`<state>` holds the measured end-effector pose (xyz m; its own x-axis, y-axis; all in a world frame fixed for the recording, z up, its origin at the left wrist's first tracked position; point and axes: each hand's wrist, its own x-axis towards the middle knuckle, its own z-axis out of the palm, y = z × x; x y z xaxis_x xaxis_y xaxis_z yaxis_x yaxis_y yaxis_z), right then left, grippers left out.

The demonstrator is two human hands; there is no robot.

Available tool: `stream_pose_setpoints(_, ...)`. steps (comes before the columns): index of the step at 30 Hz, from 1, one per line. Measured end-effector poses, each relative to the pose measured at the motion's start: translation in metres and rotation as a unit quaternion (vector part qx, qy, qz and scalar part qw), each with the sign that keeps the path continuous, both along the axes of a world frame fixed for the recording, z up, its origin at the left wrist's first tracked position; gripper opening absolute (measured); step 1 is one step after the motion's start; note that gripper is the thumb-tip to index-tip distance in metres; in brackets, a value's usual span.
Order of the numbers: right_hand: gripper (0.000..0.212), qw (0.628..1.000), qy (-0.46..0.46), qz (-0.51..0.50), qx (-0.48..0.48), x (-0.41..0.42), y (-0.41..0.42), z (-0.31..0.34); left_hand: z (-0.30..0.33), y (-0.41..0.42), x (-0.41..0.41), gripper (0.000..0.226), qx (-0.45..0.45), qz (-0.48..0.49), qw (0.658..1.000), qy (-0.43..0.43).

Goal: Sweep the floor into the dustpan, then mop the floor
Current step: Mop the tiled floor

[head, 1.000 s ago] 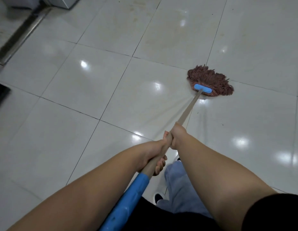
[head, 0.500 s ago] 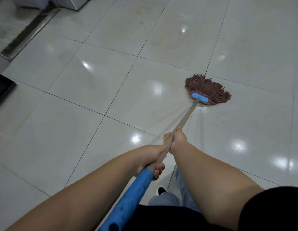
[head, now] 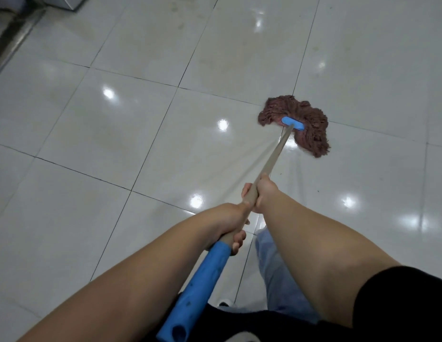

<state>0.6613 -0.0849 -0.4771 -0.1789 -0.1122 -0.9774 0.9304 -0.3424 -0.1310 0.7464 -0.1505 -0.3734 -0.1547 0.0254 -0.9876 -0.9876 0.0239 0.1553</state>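
A mop with a reddish-brown string head (head: pixel 301 119) and a blue clamp (head: pixel 292 123) lies flat on the glossy white tiled floor (head: pixel 116 144), ahead and to the right. Its tan pole (head: pixel 274 156) runs back towards me and ends in a blue grip (head: pixel 200 290). My right hand (head: pixel 264 191) grips the pole further down. My left hand (head: pixel 230 220) grips it just above the blue grip. The two hands sit close together.
A metal floor strip (head: pixel 15 38) and the base of a cabinet (head: pixel 67 1) lie at the far left. My light blue trouser leg (head: pixel 271 262) and a shoe (head: pixel 225 303) are below the hands. Wet streaks fan out on the tiles around the pole.
The mop head has slid left and bunched up, its strands now trailing to the right. Both hands kept their hold on the pole and the view shifted a little.
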Motion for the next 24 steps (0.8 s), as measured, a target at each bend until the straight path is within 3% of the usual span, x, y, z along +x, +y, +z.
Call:
stream_pose_setpoints(4, 0.052, 0.999, -0.027, 0.019, 0.01, -0.109, 0.013, 0.014, 0.006, 0.01, -0.113, 0.055, 0.003, 0.007, 1.0, 0.002)
stream_pose_setpoints(8, 0.045, 0.999, 0.007, 0.046, 0.019, -0.213, 0.025, 0.026, 0.011, 0.023, -0.222, 0.054, 0.003, 0.012, 1.0, 0.026)
stream_pose_setpoints(16, 0.036, 0.999, 0.024, 0.005, 0.024, -0.376, 0.048, 0.021, 0.01, 0.051, -0.39, 0.039, 0.034, 0.048, 0.997, 0.043)
stream_pose_setpoints(24, 0.038, 0.975, 0.039, 0.168, 0.138, -0.546, 0.069, 0.045, 0.01, 0.077, -0.554, 0.058, 0.117, 0.142, 0.982, 0.036)
